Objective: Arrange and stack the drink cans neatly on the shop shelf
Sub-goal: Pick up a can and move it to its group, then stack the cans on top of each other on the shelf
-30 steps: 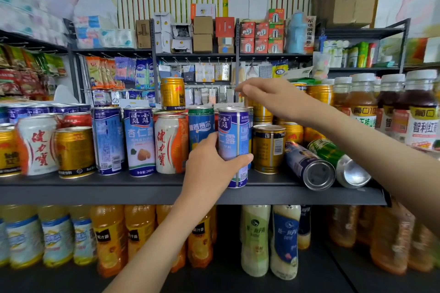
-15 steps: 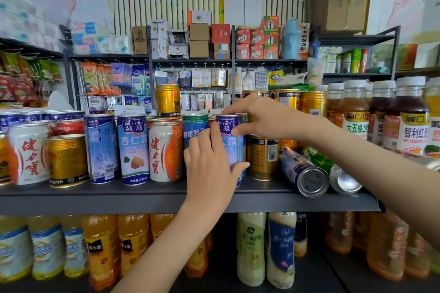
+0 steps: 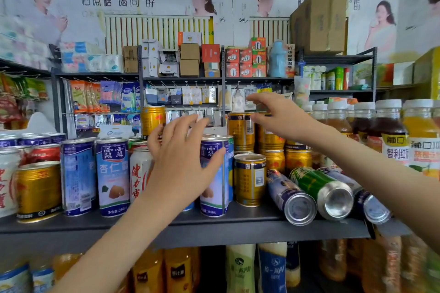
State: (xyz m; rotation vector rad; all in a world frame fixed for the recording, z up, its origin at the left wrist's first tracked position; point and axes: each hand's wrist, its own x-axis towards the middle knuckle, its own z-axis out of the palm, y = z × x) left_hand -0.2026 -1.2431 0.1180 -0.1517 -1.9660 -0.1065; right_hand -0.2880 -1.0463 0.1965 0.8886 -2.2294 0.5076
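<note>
A tall blue and white can (image 3: pixel 215 188) stands upright at the front of the dark shelf (image 3: pixel 238 228). My left hand (image 3: pixel 181 164) is in front of it, fingers spread and straight, with the thumb lying against the can's upper side. My right hand (image 3: pixel 273 114) hovers higher with fingers extended and holds nothing, just above a stack of gold cans (image 3: pixel 240 131). A short gold can (image 3: pixel 250 178) stands right of the blue one. A dark blue can (image 3: pixel 290 197), a green can (image 3: pixel 321 190) and another blue can (image 3: pixel 371 204) lie on their sides.
Upright blue, white-red and gold cans (image 3: pixel 78 173) fill the shelf's left part. Capped juice bottles (image 3: pixel 390 131) crowd the right end. More bottles (image 3: pixel 271 266) stand on the shelf below. Racks of packets and boxes (image 3: pixel 188 59) are behind.
My left hand loosened its grip on the blue can and spread its fingers. My right hand lifted off the can's top and moved up and right. The view tilted slightly upward.
</note>
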